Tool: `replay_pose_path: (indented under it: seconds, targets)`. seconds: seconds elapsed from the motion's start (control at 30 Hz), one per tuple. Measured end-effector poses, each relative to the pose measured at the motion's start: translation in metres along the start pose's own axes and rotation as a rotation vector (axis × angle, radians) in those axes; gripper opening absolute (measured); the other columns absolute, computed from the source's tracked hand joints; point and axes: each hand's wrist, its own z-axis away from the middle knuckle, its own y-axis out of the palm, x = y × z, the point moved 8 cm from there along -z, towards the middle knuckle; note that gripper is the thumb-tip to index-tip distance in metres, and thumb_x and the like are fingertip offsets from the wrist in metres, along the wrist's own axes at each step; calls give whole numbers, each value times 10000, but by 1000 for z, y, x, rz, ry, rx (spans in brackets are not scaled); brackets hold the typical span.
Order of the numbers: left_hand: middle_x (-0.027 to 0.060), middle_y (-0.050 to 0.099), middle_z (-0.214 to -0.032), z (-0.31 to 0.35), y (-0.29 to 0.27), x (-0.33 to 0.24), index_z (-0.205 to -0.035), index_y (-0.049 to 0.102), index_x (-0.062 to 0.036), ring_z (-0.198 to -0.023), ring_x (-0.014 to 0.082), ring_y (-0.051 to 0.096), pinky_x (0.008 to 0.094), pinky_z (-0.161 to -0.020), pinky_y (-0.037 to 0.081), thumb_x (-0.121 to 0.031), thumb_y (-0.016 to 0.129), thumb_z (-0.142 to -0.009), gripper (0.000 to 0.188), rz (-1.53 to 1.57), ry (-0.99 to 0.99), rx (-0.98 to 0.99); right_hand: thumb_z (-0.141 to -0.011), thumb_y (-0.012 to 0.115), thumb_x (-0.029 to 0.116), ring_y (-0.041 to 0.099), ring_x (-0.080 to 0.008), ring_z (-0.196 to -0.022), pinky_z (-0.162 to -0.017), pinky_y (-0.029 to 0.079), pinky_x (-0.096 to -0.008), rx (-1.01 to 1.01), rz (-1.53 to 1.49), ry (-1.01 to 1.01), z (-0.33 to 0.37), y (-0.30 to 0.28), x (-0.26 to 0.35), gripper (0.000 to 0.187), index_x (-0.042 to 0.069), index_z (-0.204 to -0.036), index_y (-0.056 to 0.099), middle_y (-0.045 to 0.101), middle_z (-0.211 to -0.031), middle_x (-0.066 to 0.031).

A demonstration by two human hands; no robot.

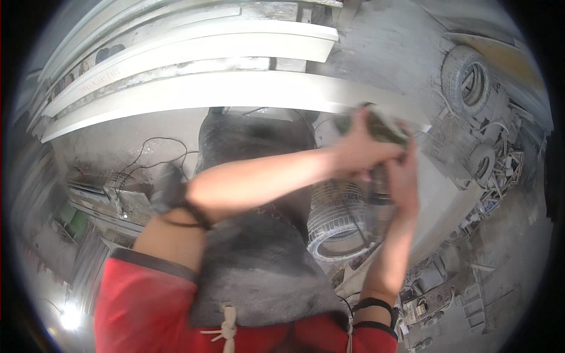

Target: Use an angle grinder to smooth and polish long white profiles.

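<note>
Both hands meet at the right end of a long white moulded strip [235, 91] that lies crosswise in front of me. My left hand [360, 148] reaches across from the left, its fingers wrapped round a dark green hand-held tool [388, 132]. My right hand [402, 176] grips the same tool from its right and lower side. Motion smears the tool, so its exact kind and its working face cannot be made out. It is over the strip's near edge; whether it touches the strip is unclear.
More long white strips [200, 50] lie parallel beyond. Stacked tyres [338, 235] stand below my hands, with another tyre [468, 82] at far right. A black cable [141, 150] loops at the left. Scrap pieces [500, 176] litter the dusty right side. A dark apron [253, 265] covers my front.
</note>
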Motion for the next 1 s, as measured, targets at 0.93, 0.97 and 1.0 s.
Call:
replay_pose_path:
  seconds: [0.93,0.97,1.0]
  targets:
    - [366,601,-1266,-65,73,45,-1564,82,-5,-1198,493,604,446,-1065,465,-464,919,-626,1339,-631,448,88,-991,596,219,583,-199,-1217,-1071,452,-369,-403,238,-147,11,-82,-183,474,-66,-1368,563,621,-1353,-116]
    - [370,583,-1296,-46,51,52,-1562,74,6,-1209,490,599,441,-1075,463,-470,916,-633,1341,-613,461,76,-938,667,193,556,-221,-1258,-1088,436,-385,-379,133,-186,17,-61,-192,579,-54,-1425,473,574,-1402,-136]
    - [359,545,-1343,-32,13,59,-1557,61,20,-1243,468,579,437,-1086,463,-462,917,-641,1343,-655,463,34,-885,738,167,529,-242,-1300,-1106,421,-401,-340,27,-231,13,-21,-192,725,-43,-1481,383,527,-1450,-157]
